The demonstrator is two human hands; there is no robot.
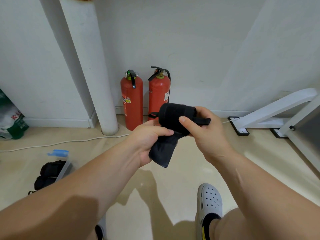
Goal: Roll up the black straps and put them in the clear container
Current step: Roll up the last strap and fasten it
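A black strap (173, 116) is held in mid-air in front of me, mostly wound into a thick roll. My right hand (202, 130) grips the roll, its thumb lying across the front. My left hand (149, 139) grips the loose flat tail that hangs down below the roll. A small loop sticks out on the roll's left side and a short tab on its right. The clear container (65, 168) with blue clips stands on the floor at the lower left, with rolled black straps (49, 172) inside it, partly hidden by my left forearm.
Two red fire extinguishers (132, 101) stand against the wall behind my hands, beside a white pipe (93, 75). A white cable (60, 142) runs along the floor. A white metal frame (270, 115) is at the right. My foot in a white clog (210, 201) is below.
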